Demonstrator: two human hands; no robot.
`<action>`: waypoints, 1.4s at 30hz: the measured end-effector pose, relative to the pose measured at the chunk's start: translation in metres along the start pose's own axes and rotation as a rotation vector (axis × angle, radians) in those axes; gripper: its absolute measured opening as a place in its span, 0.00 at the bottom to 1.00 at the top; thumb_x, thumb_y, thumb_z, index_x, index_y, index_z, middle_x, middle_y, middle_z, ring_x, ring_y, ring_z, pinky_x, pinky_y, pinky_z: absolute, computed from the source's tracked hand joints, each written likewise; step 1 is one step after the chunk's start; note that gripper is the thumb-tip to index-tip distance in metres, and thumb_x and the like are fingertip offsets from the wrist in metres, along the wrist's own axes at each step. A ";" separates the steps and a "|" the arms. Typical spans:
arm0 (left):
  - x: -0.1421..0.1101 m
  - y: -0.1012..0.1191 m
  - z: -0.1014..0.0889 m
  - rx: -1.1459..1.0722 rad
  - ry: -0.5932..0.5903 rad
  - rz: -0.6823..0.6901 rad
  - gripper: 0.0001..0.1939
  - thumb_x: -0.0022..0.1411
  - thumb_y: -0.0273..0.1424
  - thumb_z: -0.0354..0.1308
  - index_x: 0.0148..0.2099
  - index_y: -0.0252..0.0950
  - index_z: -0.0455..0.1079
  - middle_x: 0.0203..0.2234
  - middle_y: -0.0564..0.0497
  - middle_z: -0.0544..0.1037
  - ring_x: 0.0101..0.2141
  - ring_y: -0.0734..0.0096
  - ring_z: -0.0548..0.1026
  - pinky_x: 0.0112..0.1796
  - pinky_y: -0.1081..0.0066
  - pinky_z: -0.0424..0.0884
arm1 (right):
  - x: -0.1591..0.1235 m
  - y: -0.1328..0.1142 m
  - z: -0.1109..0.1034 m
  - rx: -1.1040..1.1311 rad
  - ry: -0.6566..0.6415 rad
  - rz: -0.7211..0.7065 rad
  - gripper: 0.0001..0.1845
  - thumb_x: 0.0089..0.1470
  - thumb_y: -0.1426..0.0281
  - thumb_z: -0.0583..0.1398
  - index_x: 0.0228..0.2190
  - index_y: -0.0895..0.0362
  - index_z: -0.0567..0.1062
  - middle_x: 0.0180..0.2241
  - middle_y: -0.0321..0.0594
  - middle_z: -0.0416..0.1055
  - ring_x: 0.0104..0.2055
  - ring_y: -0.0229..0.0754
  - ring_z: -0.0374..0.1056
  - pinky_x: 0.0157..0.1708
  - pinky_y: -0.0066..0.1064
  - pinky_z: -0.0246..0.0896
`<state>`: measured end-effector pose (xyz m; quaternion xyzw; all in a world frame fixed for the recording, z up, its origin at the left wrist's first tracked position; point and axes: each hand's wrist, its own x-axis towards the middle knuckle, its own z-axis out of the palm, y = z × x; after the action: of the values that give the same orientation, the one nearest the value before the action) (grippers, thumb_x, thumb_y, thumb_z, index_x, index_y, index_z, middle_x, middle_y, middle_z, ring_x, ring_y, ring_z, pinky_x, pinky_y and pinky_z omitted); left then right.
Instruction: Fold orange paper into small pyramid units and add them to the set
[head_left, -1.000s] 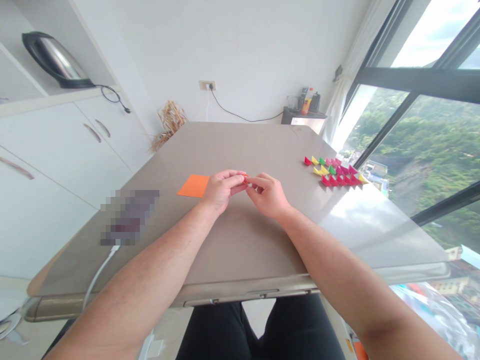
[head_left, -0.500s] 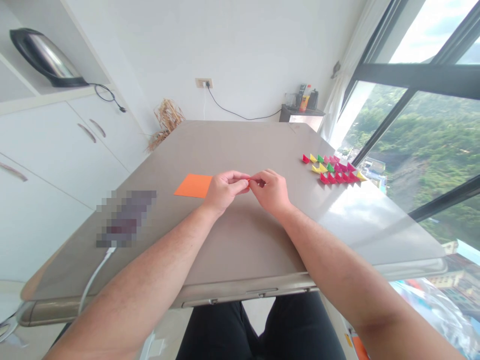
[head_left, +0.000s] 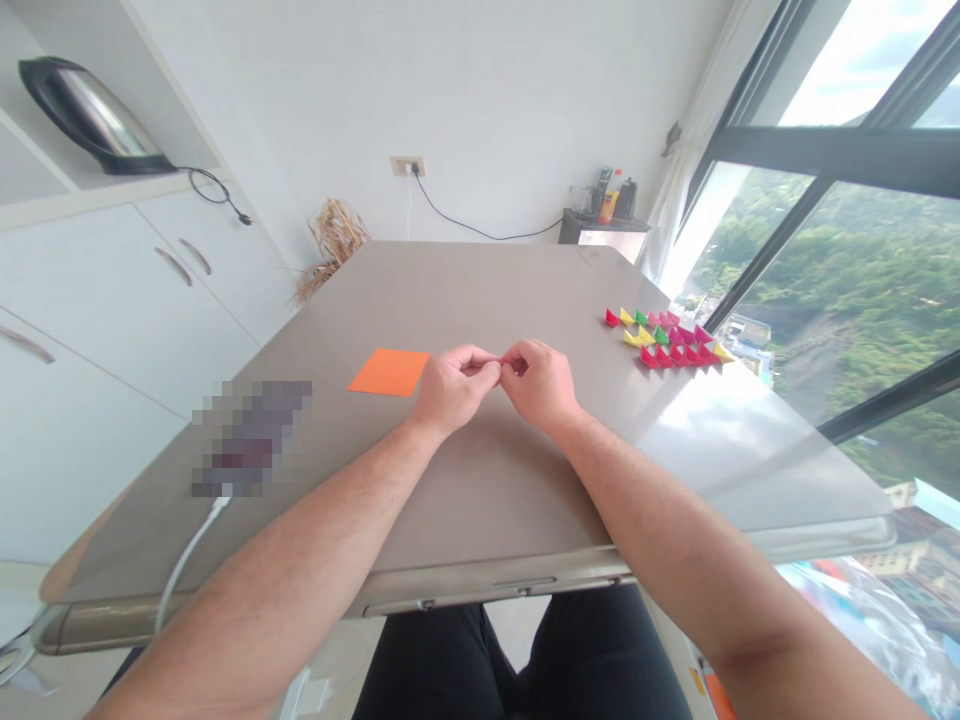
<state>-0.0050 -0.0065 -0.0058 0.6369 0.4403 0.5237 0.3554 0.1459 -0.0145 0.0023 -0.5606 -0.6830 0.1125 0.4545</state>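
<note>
My left hand [head_left: 456, 388] and my right hand [head_left: 538, 382] meet fingertip to fingertip above the middle of the table. Both are closed in a pinch on a small piece of folded red paper [head_left: 501, 361], of which only a sliver shows between the fingers. Its shape is hidden by them. Just left of my left hand lies a flat sheet of orange paper [head_left: 388, 371], partly behind the hand. To the right, several small folded paper boats [head_left: 679, 355] in red, pink, yellow and green stand in rows.
The grey table [head_left: 480, 285] runs toward the wall. A blurred-out dark device [head_left: 255, 435] with a white cable [head_left: 184, 560] lies at the left. An electric kettle [head_left: 97, 115] stands on a shelf, and a window [head_left: 847, 250] is at the right.
My left fingers have closed in over the red paper, so less of it shows. My left hand has shifted slightly, uncovering a little more of the orange sheet.
</note>
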 end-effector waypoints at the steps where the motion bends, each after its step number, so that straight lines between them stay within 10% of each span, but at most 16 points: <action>1: 0.000 0.000 0.000 0.010 -0.003 0.009 0.08 0.57 0.35 0.64 0.37 0.38 0.82 0.32 0.50 0.85 0.36 0.62 0.83 0.41 0.64 0.80 | 0.000 0.000 0.000 0.003 0.008 -0.008 0.04 0.50 0.73 0.60 0.24 0.54 0.72 0.28 0.35 0.73 0.30 0.38 0.65 0.31 0.31 0.56; 24: 0.001 0.005 -0.003 -0.045 -0.091 -0.059 0.12 0.58 0.40 0.66 0.37 0.37 0.79 0.32 0.47 0.85 0.33 0.61 0.83 0.39 0.60 0.82 | -0.001 -0.001 -0.004 -0.028 -0.125 0.076 0.07 0.51 0.67 0.60 0.24 0.54 0.76 0.25 0.34 0.76 0.27 0.38 0.66 0.29 0.31 0.56; 42: 0.003 0.002 -0.001 -0.031 0.106 0.040 0.11 0.56 0.38 0.70 0.39 0.38 0.80 0.36 0.47 0.85 0.39 0.61 0.83 0.46 0.61 0.79 | -0.001 -0.011 -0.009 0.644 -0.156 0.349 0.11 0.45 0.65 0.66 0.31 0.56 0.85 0.29 0.37 0.78 0.28 0.36 0.65 0.26 0.28 0.65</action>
<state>-0.0055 -0.0044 -0.0025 0.6113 0.4374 0.5705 0.3308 0.1451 -0.0226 0.0145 -0.4867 -0.5395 0.4397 0.5279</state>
